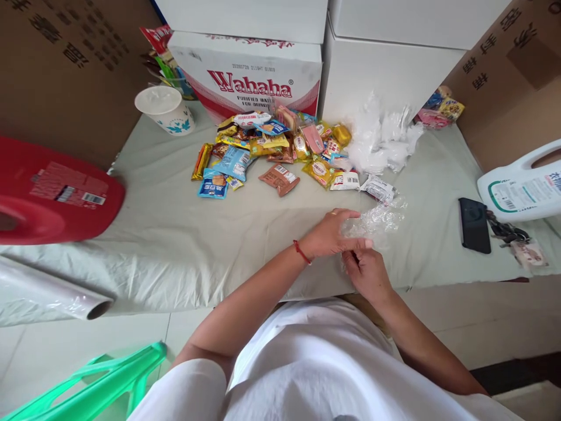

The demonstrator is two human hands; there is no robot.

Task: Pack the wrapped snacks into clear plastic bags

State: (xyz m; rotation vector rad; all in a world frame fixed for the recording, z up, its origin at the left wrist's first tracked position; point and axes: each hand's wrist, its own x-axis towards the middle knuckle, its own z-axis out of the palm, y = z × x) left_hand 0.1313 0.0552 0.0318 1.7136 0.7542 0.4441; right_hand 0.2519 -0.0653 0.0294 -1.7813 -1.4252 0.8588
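Pinching a clear bag (372,222), seemingly, both hands (333,234) (366,272) sit near snack packets (280,149), phone (474,225)

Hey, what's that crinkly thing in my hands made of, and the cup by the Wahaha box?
The bag held by your left hand and right hand looks like thin clear plastic film: see-through, glossy, wrinkled. The cup seems to be matte white paper with a teal print, though it could be foam.

A paper cup (165,109) stands near the Wahaha carton (249,76). A black phone (474,225) lies beside a white jug (521,184). A red container (48,193) rests at far left.
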